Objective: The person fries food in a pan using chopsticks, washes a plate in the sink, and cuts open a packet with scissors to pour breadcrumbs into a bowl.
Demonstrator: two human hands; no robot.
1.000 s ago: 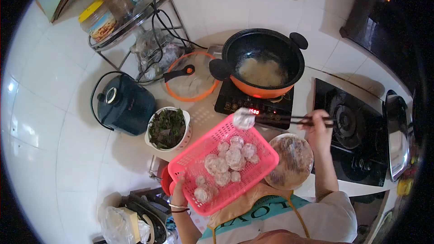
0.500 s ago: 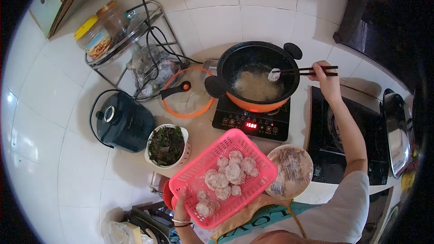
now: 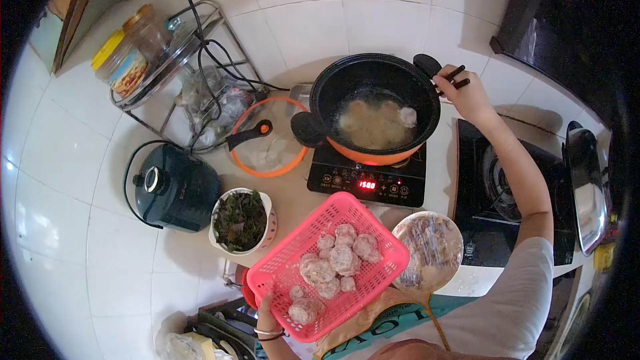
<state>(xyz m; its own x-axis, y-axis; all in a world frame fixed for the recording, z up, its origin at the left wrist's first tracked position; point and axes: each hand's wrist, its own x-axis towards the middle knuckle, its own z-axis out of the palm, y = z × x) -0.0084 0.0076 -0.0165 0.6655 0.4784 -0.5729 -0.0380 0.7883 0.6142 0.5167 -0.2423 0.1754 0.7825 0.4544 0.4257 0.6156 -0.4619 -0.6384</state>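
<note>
My left hand (image 3: pixel 268 312) grips the lower left corner of a pink plastic basket (image 3: pixel 267 268), which holds several white-coated balls (image 3: pixel 344 260). My right hand (image 3: pixel 463 93) is closed on dark chopsticks (image 3: pixel 456 77) at the right rim of a black-and-orange pot (image 3: pixel 375 157). The chopstick tips point down into the pot and are hard to make out. Inside the pot, one white-coated ball (image 3: pixel 408 117) sits at the right side of bubbling yellowish liquid (image 3: pixel 375 123). The pot stands on a lit induction cooker (image 3: pixel 367 185).
A glass lid (image 3: pixel 270 153), a bowl of dark leaves (image 3: pixel 268 230) and a dark lidded container (image 3: pixel 177 187) stand left. A wrapped plate (image 3: pixel 427 253) lies right of the basket, near a gas stove (image 3: pixel 480 227). A rack (image 3: pixel 233 33) holds jars.
My right hand has moved from above the basket to the pot, carrying a ball on the chopsticks. The ball is now down in the liquid. My left hand still holds the basket.
</note>
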